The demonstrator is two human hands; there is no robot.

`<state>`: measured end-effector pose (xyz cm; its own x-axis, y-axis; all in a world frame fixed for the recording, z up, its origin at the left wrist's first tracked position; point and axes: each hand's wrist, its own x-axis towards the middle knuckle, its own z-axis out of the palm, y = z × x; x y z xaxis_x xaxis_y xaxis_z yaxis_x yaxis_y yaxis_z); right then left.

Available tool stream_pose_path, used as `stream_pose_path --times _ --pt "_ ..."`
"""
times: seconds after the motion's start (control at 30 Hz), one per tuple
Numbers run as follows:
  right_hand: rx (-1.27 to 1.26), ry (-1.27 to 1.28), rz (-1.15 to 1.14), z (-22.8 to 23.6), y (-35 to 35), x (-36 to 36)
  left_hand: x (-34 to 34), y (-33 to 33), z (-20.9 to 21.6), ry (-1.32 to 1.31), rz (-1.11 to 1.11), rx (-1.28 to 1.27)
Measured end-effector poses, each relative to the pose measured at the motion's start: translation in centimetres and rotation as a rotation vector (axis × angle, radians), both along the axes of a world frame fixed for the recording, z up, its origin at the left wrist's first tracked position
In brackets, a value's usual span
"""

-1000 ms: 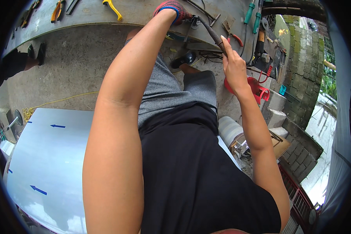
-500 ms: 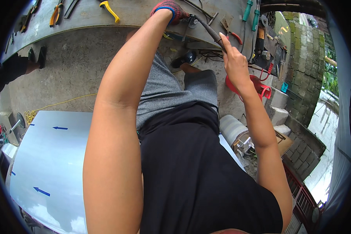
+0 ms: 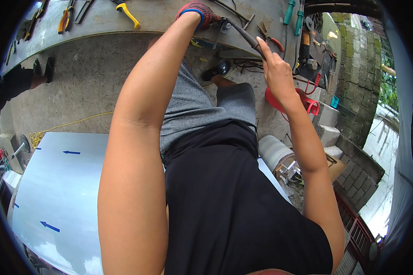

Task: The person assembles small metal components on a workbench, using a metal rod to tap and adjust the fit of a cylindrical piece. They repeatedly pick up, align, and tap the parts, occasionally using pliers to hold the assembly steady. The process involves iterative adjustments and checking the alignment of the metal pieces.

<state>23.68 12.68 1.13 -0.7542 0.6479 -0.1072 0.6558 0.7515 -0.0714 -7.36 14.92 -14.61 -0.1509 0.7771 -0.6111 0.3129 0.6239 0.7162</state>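
Dark rod-shaped tool [image 3: 247, 36] is located across the near edge of the grey workbench [image 3: 101, 22], its long axis slanted from far left to near right. Its near end is grasped by the bare right hand [image 3: 278, 71], which is directly engaged with it. Its far end is positioned up and left of that hand, just beside the gloved left hand [image 3: 198, 13]; whether anything is gripped there cannot be determined.
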Motion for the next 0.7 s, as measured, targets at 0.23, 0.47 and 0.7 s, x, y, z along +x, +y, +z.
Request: stream_pose_path --times 0.23,0.47,0.7 --pt "-0.098 0.092 -0.053 0.3 0.0 -0.1 0.6 -0.1 0.9 0.061 -0.025 -0.022" --pt "-0.103 0.095 -0.088 -0.1 -0.5 0.2 1.5 0.2 1.9 0.21 -0.049 -0.026" --pt "-0.024 0.046 -0.064 -0.4 -0.7 0.0 0.9 0.2 1.1 0.173 -0.02 -0.02"
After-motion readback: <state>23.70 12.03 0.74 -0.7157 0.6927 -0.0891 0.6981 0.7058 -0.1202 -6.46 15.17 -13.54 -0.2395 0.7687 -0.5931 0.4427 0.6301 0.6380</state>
